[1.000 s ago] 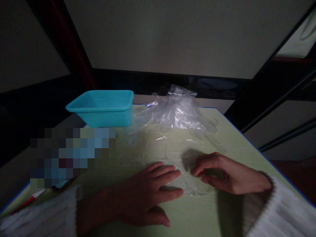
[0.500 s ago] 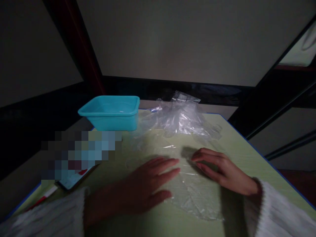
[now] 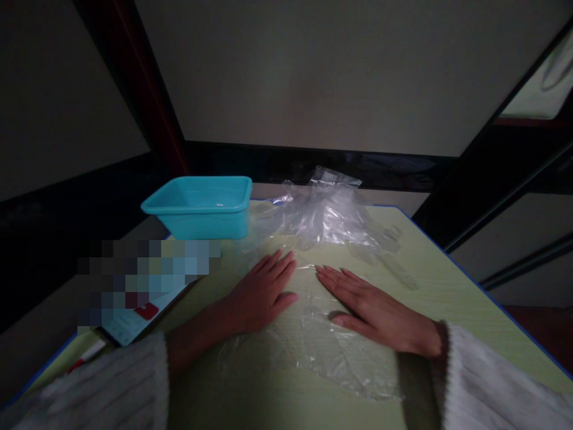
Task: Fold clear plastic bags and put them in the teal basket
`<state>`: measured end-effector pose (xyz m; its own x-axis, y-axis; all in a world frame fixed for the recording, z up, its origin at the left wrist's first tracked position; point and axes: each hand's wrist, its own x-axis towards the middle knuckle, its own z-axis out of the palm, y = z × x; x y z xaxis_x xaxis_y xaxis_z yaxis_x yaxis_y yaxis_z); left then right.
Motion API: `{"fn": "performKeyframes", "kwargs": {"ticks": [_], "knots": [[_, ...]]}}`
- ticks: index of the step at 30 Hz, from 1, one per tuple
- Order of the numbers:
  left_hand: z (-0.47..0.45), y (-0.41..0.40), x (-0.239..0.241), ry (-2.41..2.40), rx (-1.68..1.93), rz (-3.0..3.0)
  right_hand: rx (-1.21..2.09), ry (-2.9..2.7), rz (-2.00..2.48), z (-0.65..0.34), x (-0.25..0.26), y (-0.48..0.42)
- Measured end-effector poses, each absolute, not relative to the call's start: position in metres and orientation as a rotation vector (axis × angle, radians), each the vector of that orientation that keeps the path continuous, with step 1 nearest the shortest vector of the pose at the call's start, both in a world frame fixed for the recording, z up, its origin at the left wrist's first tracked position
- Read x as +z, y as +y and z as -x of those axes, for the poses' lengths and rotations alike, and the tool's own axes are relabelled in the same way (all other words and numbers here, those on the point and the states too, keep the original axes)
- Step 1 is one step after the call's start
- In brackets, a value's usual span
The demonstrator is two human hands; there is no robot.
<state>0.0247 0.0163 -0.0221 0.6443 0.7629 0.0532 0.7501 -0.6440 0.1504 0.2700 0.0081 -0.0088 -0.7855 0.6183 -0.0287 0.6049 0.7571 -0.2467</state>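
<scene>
A thin, clear plastic piece (image 3: 349,358) lies spread and wrinkled on the table in front of me; its outline is too faint to tell if it is a bag or a glove. My left hand (image 3: 264,289) rests palm down over its left side, fingers stretched out. Over its upper right part, my right hand (image 3: 371,304) lies flat with the fingers extended and the thumb apart. Neither hand grips anything. Just beyond the fingertips is a crumpled heap of similar clear plastic (image 3: 331,218), with loose strips trailing to the right.
A turquoise plastic basin (image 3: 206,223) stands at the back left of the pale green table (image 3: 465,340), which has a blue edge. Nearer on the left lie a phone (image 3: 128,328), partly pixelated, and a red-and-white pen (image 3: 89,352). A wall panel rises behind the table.
My left hand has moved forward and slightly left. My right hand has gone from curled fingers to lying flat, shifting left over the plastic piece.
</scene>
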Motion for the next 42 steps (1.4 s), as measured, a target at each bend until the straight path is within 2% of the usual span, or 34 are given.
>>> {"fn": "performKeyframes", "kwargs": {"ticks": [13, 22, 33, 42], "knots": [[-0.026, 0.016, -0.016, 1.357, 0.096, -2.654, 0.293, -2.921, 1.037, -0.288, -0.012, 0.005], [-0.021, 0.031, -0.022, 1.436, 0.511, -2.495, 0.357, -2.903, 1.048, -0.288, -0.011, 0.006], [-0.019, 0.047, -0.013, 1.529, 0.264, -2.645, 0.406, -2.883, 1.03, -0.287, -0.006, 0.005], [-0.016, 0.05, -0.018, 1.51, 0.302, -2.583, 0.409, -2.892, 1.064, -0.286, -0.006, 0.006]]}}
